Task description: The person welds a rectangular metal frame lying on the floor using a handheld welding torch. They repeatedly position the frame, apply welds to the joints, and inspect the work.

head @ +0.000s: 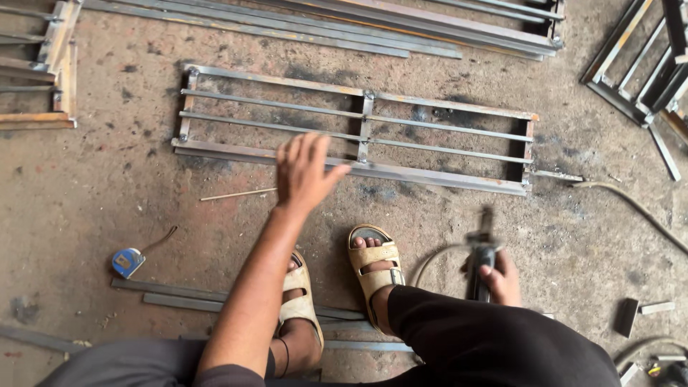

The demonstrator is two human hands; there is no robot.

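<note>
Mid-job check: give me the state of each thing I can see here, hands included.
Left hand: open, fingers spread, raised over the near rail of the frame.
Right hand: closed around the welding holder.
Metal frame: lying flat on the floor.
Tape measure: on the floor, tape tip pulled out.
Thin rod: lying loose beside the frame.

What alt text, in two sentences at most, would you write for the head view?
A left hand reaches, fingers spread, over a welded metal grille on a concrete floor, while the right hand grips a dark tool. A blue tape measure lies left of the sandalled feet.
</note>
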